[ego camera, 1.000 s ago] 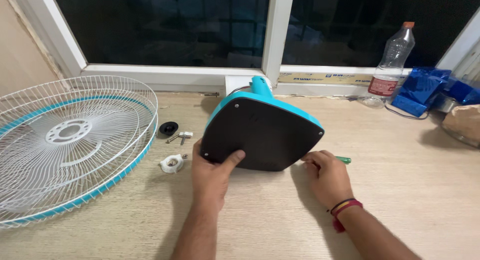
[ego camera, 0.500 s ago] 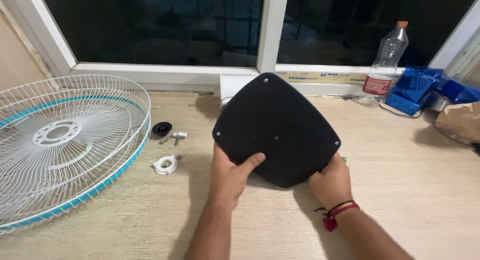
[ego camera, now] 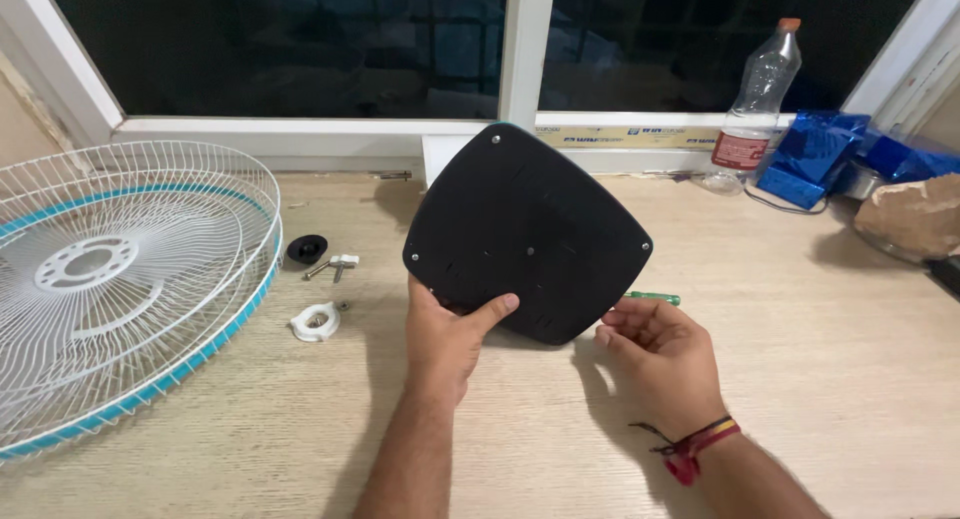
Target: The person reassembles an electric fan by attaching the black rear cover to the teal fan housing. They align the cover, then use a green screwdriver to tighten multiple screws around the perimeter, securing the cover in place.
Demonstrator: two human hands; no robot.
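Observation:
My left hand [ego camera: 450, 339] grips the lower left edge of a fan base [ego camera: 530, 229], thumb pressed on its black underside, which is tilted up toward me. Small screws show at the corners of that rounded triangular plate. My right hand [ego camera: 660, 359] hovers just below the base's lower right edge, fingers loosely curled and holding nothing. A green screwdriver [ego camera: 655, 299] lies on the wooden table [ego camera: 500, 449] right beside those fingers.
Two stacked white fan grilles with a teal rim [ego camera: 120, 279] fill the left. Between them and the base lie a black cap [ego camera: 306, 248], a bolt with a white head [ego camera: 335, 265] and a white ring nut [ego camera: 315, 322]. A plastic bottle [ego camera: 755, 99], blue packets [ego camera: 815, 159] and a brown bag [ego camera: 915, 219] sit at the back right.
The base was tipped up so its black underside faces me. My right hand briefly gripped its lower right edge, then let go and now hovers beside the screwdriver.

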